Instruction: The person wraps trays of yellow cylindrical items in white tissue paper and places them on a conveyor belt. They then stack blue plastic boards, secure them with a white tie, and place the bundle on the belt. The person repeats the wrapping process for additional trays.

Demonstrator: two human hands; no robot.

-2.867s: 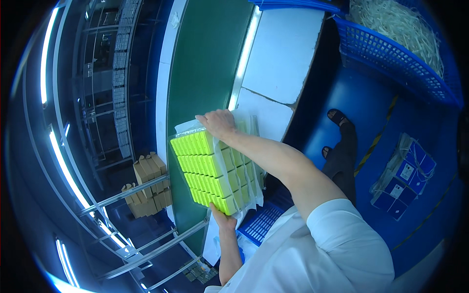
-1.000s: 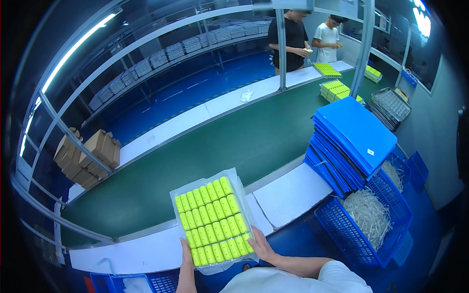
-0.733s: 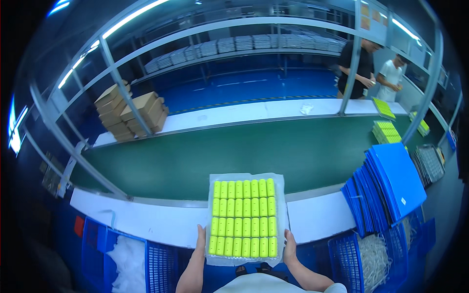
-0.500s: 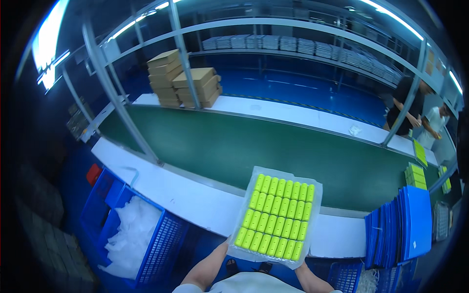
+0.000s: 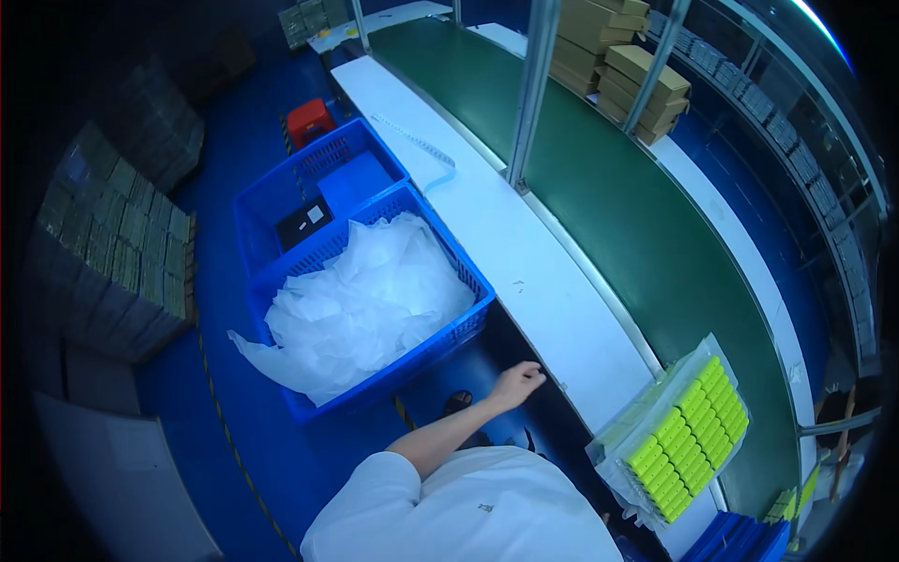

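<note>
Our left hand (image 5: 518, 385) hangs just beside the white ledge (image 5: 506, 239), its fingers loosely curled, partly open, with nothing visible in them. We cannot make out our right hand, so we cannot tell its grip. The stack of yellow-green pieces (image 5: 688, 431) is at lower right, over the ledge and the edge of the green belt (image 5: 637, 225); whether it rests there is unclear. Pale sheets stick out around it, probably to keep layers apart. The blue basket (image 5: 473, 314) stands against the ledge, presumably keeping its white sheets (image 5: 365, 300) within reach
</note>
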